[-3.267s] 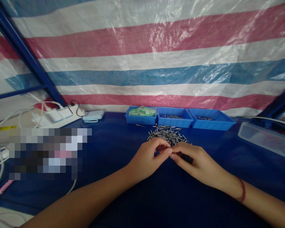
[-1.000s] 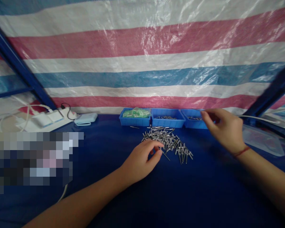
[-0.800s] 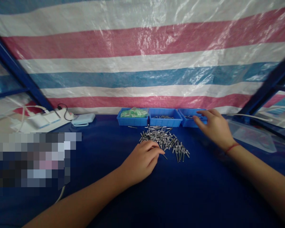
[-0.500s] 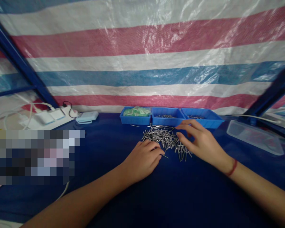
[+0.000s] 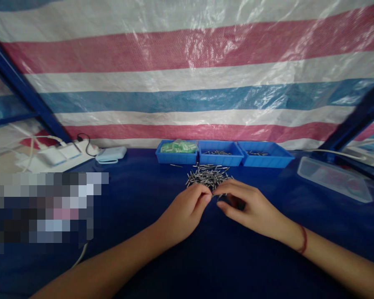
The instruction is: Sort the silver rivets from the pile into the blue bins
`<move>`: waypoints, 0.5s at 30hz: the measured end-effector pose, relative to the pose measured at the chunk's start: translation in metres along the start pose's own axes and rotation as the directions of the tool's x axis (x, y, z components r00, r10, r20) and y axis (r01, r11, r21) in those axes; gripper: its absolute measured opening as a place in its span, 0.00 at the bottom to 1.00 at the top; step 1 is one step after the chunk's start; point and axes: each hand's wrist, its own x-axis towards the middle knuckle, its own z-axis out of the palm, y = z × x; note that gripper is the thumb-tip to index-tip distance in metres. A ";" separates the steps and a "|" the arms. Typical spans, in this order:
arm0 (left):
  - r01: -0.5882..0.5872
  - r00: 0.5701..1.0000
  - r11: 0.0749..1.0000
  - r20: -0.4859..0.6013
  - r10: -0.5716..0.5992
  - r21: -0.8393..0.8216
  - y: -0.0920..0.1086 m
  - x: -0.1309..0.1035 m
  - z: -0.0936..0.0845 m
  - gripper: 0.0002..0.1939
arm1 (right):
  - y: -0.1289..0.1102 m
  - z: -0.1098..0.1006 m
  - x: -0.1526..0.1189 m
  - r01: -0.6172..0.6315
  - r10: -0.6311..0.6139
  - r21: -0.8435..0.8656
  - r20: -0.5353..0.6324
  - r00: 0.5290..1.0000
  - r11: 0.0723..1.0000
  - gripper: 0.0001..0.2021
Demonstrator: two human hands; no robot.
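A heap of silver blind rivets (image 5: 207, 176) lies on the dark blue table, just beyond my hands. My left hand (image 5: 188, 207) is closed in a pinch at the near edge of the heap, thumb against forefinger. A thin rivet seems to be in that pinch, mostly hidden by the fingertips. Close against it from the right is my right hand (image 5: 251, 205), its thumb and forefinger apart with a gap between them. The right forefinger's tip reaches the left fingertips. A red band circles the right wrist.
Behind the heap stand three blue bins: the left bin (image 5: 177, 158) holds green-and-white packets, the middle bin (image 5: 221, 160) and right bin (image 5: 268, 161) some rivets. A clear plastic lid (image 5: 335, 180) lies right. A power strip (image 5: 62, 155) and light blue case (image 5: 111, 154) sit left.
My right hand has moved left and nearer, from the right side of the heap to my left fingertips. The left hand has turned into a thumb-and-forefinger pinch. Fewer rivets show at the right.
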 end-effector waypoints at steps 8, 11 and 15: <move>0.016 1.000 0.989 0.016 -0.014 -0.144 0.009 -0.003 0.002 0.09 | -0.006 0.009 -0.004 -0.097 0.109 0.172 -0.065 0.992 0.980 0.06; 0.022 1.000 0.986 0.020 -0.019 -0.163 0.008 -0.003 0.003 0.09 | -0.005 0.010 -0.005 -0.139 0.159 0.230 -0.072 0.985 0.963 0.07; 0.034 0.999 0.981 0.041 -0.027 -0.190 0.005 -0.004 0.004 0.09 | -0.006 0.010 -0.004 -0.144 0.175 0.280 -0.089 0.981 0.949 0.07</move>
